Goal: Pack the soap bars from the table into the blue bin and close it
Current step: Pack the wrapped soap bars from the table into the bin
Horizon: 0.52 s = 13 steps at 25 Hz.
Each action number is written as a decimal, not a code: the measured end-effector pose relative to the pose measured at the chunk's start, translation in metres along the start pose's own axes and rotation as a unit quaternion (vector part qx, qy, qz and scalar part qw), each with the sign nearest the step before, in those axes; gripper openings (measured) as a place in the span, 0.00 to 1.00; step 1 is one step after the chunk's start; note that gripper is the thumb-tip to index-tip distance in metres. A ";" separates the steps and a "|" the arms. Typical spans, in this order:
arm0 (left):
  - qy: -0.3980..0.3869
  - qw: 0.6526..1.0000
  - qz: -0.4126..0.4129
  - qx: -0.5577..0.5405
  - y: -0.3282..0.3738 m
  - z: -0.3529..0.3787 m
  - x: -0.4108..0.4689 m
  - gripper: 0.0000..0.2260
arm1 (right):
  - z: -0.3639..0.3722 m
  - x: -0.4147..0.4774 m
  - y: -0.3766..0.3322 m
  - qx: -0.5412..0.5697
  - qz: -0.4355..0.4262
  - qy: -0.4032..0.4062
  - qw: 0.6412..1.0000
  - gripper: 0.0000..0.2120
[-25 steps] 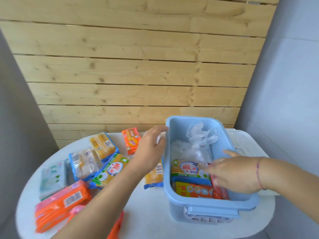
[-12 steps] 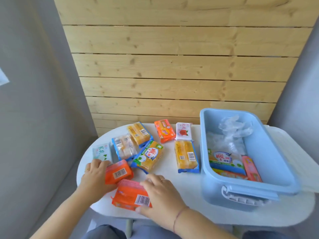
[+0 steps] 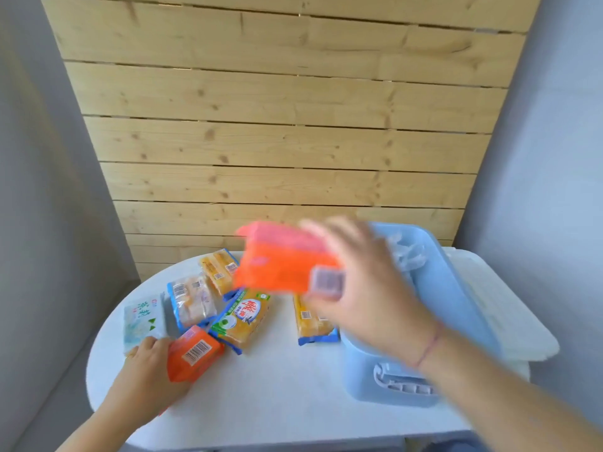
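The right hand (image 3: 368,295) is raised above the table, blurred, its fingers clenched around a large orange and pink soap pack (image 3: 280,259), thumb beside the barcode label; the pack is clear of the tabletop, just left of the blue bin (image 3: 463,301). The left hand (image 3: 146,370) lies low near the table's left front edge, fingers wrapped around a smaller orange soap bar (image 3: 192,352) that touches the white table (image 3: 277,386).

Counted, seven soap packages show: two orange ones in the hands and five loose on the table. Of the loose ones, a pale green and white packet (image 3: 143,318) lies nearest the left edge, touching the left hand's fingertips. Beside it is a clear pack with blue ends (image 3: 192,301), then a yellow pack with blue trim (image 3: 218,267) toward the far edge, partly hidden behind the raised pack. A yellow and green bar with a blue and red label (image 3: 243,318) sits mid-table, touching the smaller orange bar. A yellow bar with a blue end (image 3: 313,321) lies just beside the bin's left wall, its far part covered by the right hand.

The bin stands open at the table's right end. Crumpled clear plastic (image 3: 406,252) shows at its far end; the right hand and forearm hide the rest of its inside. A white lid (image 3: 499,308) lies against the bin's right side, reaching the right edge. A wooden slat wall (image 3: 277,141) rises behind the table.
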<state>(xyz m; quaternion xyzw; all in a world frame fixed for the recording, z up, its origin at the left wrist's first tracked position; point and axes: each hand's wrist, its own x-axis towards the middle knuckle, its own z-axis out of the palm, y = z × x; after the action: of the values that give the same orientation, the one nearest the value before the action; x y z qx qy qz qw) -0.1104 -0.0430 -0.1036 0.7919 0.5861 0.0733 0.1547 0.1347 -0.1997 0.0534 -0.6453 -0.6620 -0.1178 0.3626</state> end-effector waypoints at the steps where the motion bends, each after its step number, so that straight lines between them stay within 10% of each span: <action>1: 0.012 1.000 0.007 -0.018 0.006 -0.002 -0.001 0.30 | -0.018 0.012 0.027 -0.048 0.039 0.013 0.998 0.31; 5: 0.129 0.987 0.064 -0.075 0.046 -0.026 -0.004 0.33 | -0.022 0.031 0.133 -0.246 0.167 -0.107 0.949 0.28; 13: 0.136 0.952 0.196 -0.192 0.170 -0.064 0.007 0.30 | 0.025 0.038 0.188 -0.368 0.023 -0.257 0.893 0.29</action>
<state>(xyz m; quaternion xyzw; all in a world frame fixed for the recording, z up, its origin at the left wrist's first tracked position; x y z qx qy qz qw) 0.0269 -0.0713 0.0122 0.8292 0.4098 0.3199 0.2053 0.3069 -0.1289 0.0005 -0.7555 -0.6263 -0.1745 -0.0812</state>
